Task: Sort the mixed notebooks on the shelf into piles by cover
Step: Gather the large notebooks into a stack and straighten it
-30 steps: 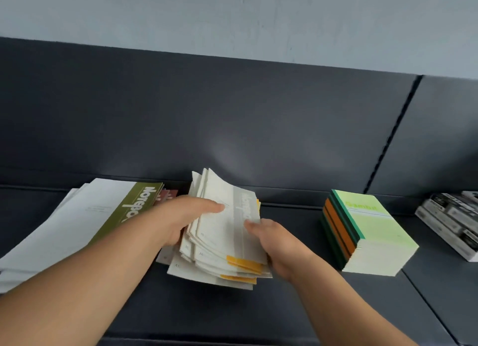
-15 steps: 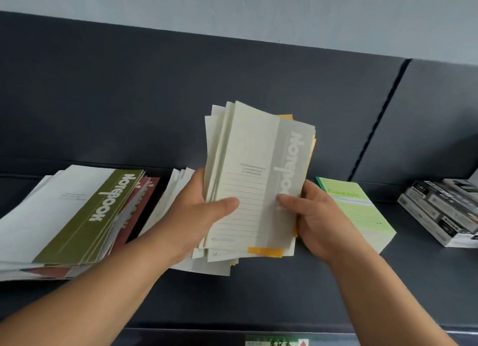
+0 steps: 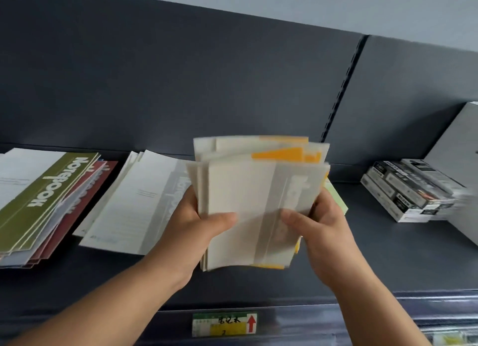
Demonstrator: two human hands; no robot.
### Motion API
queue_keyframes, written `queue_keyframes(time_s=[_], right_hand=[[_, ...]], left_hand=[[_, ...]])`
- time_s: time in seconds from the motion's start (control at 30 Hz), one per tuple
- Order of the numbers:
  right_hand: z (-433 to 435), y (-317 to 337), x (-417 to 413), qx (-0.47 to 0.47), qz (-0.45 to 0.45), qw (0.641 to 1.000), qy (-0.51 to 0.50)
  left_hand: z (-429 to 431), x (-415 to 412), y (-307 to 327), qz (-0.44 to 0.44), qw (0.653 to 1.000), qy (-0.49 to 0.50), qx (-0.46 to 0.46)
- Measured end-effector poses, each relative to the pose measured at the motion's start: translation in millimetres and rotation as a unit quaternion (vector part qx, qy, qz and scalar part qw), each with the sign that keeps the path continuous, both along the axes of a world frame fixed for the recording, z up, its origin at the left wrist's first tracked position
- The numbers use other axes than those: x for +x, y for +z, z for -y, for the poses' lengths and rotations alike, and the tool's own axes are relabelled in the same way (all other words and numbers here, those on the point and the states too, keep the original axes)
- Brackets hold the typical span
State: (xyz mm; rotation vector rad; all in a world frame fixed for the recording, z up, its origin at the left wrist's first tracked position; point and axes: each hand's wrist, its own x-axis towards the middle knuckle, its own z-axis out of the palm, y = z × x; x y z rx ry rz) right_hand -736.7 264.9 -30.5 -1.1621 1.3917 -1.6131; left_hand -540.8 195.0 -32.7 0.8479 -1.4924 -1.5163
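Both hands hold a stack [image 3: 248, 203] of grey and yellow notebooks up off the shelf [image 3: 388, 255].
Left hand [image 3: 196, 224] grips the stack's left edge, thumb across the front; right hand [image 3: 318, 224] grips the right edge, thumb also in front. Left of the stack: grey pile [image 3: 134, 203] lying flat, then green-and-red pile [image 3: 44, 195] further left. Right of the stack: boxes [image 3: 408, 190]. Below the stack: label [image 3: 224, 324].

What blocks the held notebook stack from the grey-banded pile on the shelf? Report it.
Nothing visible does. The left hand and right hand grip the cream, grey-banded notebook stack just right of the matching flat pile on the dark shelf; no object lies between them.
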Motion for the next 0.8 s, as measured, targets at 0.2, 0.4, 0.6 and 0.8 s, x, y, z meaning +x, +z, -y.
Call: queue_keyframes(time_s=[0.2, 0.4, 0.6, 0.8], right_hand=[[-4, -4, -1, -0.028, 0.020, 0.998, 0.058], [-5, -2, 5, -0.037, 0.029, 0.996, 0.072], [-7, 6, 11, -0.042, 0.015, 0.998, 0.038], [-7, 12, 7, -0.054, 0.009, 0.998, 0.044]], left_hand=[[-3, -3, 1, -0.035, 0.996, -0.048, -0.067], [-10, -9, 12, -0.032, 0.989, -0.067, -0.126], [-8, -4, 13, -0.052, 0.987, -0.030, -0.148], [-8, -2, 33, -0.058, 0.980, 0.000, -0.192]])
